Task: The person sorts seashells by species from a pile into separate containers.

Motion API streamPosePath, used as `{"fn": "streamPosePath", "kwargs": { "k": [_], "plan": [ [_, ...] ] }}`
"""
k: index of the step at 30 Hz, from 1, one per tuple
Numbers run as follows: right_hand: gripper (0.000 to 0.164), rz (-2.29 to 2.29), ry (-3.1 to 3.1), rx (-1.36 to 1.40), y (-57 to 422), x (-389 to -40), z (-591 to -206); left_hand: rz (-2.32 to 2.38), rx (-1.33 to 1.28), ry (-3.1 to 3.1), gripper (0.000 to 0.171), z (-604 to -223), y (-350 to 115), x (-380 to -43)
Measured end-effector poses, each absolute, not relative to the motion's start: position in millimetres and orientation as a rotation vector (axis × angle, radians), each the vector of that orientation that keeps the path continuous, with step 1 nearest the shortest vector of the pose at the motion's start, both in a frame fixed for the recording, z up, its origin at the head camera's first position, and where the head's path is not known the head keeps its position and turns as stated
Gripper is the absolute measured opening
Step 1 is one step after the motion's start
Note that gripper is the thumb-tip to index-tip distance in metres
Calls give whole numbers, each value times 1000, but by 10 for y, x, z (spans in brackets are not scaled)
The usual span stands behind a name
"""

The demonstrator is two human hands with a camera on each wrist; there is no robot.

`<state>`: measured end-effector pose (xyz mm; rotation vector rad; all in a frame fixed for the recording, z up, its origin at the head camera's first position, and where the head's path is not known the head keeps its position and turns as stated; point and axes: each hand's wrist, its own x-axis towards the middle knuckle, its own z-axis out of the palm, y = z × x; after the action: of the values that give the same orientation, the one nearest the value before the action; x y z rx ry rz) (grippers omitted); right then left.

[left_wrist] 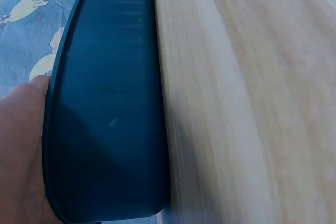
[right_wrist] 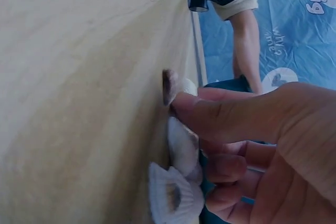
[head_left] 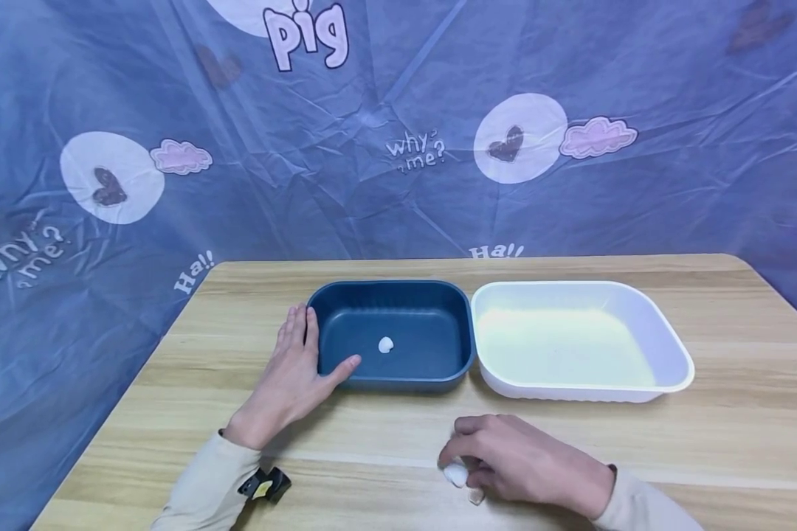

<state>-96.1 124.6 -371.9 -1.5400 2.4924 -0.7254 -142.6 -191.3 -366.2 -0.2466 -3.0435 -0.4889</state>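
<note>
My left hand (head_left: 295, 380) rests at the left end of a dark blue basin (head_left: 398, 381), fingers straight along its rim and thumb over the front rim. One white shell (head_left: 386, 345) lies in that basin. Low over the table, my right hand (head_left: 518, 457) pinches a white seashell (head_left: 456, 473) between thumb and forefinger. Beside the thumb is a small brownish shell (head_left: 476, 495). In the right wrist view, a ribbed white shell (right_wrist: 176, 196) and a smoother pale shell (right_wrist: 184, 145) lie under the curled fingers; the hand hides them from the head view.
A white basin (head_left: 584, 387) stands right of the blue one, their rims close together or touching. Both are on a wooden table (head_left: 372, 450). Behind the table hangs a blue printed cloth (head_left: 372, 184). A black strap with a yellow label (head_left: 266, 487) is at the left wrist.
</note>
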Motion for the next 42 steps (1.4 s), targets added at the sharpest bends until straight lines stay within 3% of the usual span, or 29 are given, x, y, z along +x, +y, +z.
{"fn": "streamPosePath", "kwargs": {
  "k": [16, 26, 33, 42],
  "plan": [
    [18, -647, 2538, -1599, 1175, -942, -3745, -491, -254, -3046, 109, -3642, -1934, -1450],
    [19, -876, 2689, -1548, 1094, -1058, -3387, -500, -258, -3040, 109, -3644, -1922, -1446],
    [22, -973, 2855, -1269, 856, -1401, -3248, -486, -261, -3032, 110, -3655, -1930, -1440],
    [21, -783, 3027, -775, 484, -1799, -3401, -477, -261, -3031, 111, -3657, -1913, -1424]
  ]
}}
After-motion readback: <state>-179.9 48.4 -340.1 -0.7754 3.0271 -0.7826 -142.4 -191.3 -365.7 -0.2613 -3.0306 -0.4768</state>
